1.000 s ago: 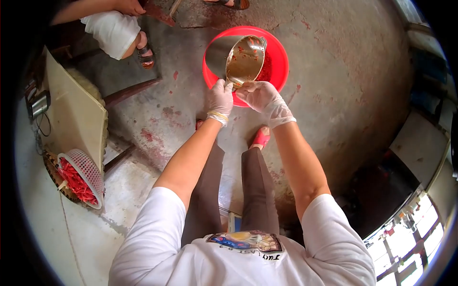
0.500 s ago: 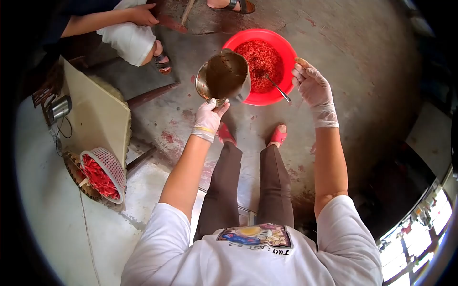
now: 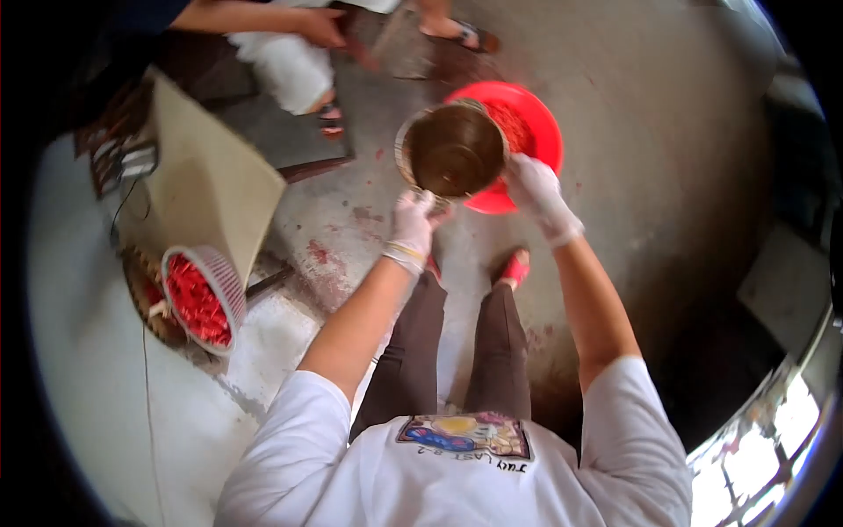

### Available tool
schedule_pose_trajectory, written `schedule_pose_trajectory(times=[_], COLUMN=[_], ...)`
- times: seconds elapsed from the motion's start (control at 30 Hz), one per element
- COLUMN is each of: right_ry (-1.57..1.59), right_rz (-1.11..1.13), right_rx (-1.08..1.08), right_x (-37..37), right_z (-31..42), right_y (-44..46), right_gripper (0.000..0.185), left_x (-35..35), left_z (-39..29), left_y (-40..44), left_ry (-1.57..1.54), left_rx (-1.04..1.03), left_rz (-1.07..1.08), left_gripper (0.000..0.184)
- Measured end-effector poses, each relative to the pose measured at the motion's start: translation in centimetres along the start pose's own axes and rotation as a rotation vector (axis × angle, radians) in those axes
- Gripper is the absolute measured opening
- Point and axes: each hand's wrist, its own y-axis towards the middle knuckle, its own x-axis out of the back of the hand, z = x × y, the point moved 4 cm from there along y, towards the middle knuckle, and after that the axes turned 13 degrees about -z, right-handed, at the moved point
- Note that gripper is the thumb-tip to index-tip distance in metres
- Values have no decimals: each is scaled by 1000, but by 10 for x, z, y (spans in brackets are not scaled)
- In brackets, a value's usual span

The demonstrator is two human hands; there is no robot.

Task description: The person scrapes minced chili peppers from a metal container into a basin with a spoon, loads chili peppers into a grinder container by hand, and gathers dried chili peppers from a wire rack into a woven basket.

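Note:
A deep metal bowl (image 3: 408,162) is coated inside with dark brown paste and tilts above the floor. My left hand (image 3: 416,221), in a clear glove, grips its near rim. At the bowl's right side, my gloved right hand (image 3: 537,193) has its fingers closed against the wall; they are partly hidden and blurred. Beneath and behind the bowl stands a red plastic basin (image 3: 549,119) holding chopped red chili (image 3: 512,125). The bowl and my right hand cover part of the basin, and its spoon is out of sight.
To the left is a table (image 3: 206,167) with a kettle (image 3: 138,162). A white colander (image 3: 230,294) of red chilies (image 3: 198,299) stands near its front corner. Another person (image 3: 294,75) sits at the upper left, and a sandaled foot (image 3: 461,35) shows at the top.
My right hand has moved left from beside the basin to the bowl's side. The bowl has shifted right in view, covering more of the basin and the spoon. The view has also shifted.

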Motion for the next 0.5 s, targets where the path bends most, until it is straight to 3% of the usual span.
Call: schedule_pose_trajectory(times=[0.03,0.1,0.2,0.23,0.3,0.37,0.43,0.5], right_ry=[70,194,290,300,706,914,1112,963], right_rz=[-20,33,98,37,231,363,297,366], right_rx=[106,102,-82,-44,-436,-711,-924,-965], right_x=[10,9,17,18,-4,-11,-25,-31], right_z=[7,5,-15,-25,-64,-82,-116,-148], right_y=[-9,-27,-49,-56,-68,-78,-90,-101], right_gripper=[15,16,12,12,11,13,9,10], left_x=[2,12,37,48,71,95,120,153], left_z=[-3,-11,-36,-50,-81,-123,-165,-188], left_y=[-6,-16,-36,-47,-76,-112,-145,-157], left_ry=[26,51,18,-2,-49,-117,-202,-283], left_rx=[-34,-86,-69,-87,-76,-104,-140,-171], left_rz=[-32,-61,-10,2,54,49,53,53], left_gripper=[11,7,6,7,11,13,15,14])
